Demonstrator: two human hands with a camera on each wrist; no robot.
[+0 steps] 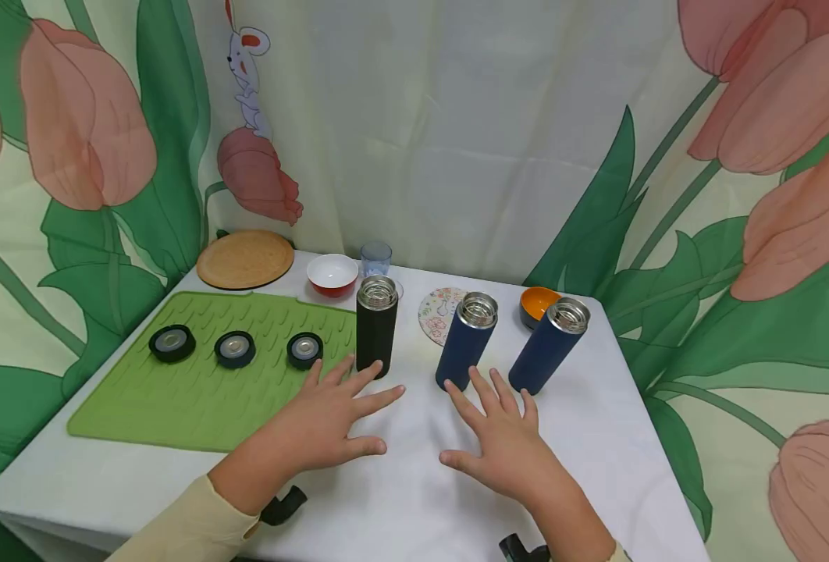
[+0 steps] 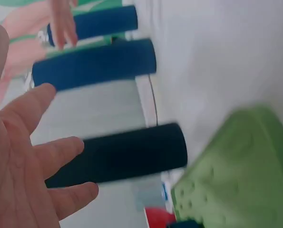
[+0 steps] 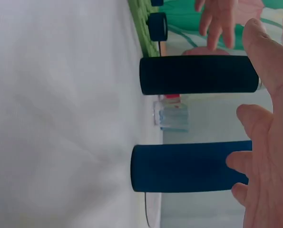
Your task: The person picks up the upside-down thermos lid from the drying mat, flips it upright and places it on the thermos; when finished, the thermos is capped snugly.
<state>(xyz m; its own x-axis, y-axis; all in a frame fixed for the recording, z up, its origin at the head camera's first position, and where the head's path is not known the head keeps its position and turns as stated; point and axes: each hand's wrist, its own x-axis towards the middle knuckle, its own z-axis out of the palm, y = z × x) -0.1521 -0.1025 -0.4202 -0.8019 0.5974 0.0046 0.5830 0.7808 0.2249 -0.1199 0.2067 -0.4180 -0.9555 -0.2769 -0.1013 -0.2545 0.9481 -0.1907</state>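
My left hand (image 1: 326, 421) hovers with spread, empty fingers, the open black flask (image 1: 375, 325) just ahead of its fingertips. My right hand (image 1: 502, 445) is equally flat and empty, just before the two blue flasks (image 1: 467, 341). I judge this the reaching step; next each hand must close round a flask body.

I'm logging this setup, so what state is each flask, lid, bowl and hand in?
black flask: upright, uncapped
two blue flasks: upright, uncapped
three lids: off, on green mat
red bowl: upright, looks empty
left hand: open, holding nothing
right hand: open, holding nothing
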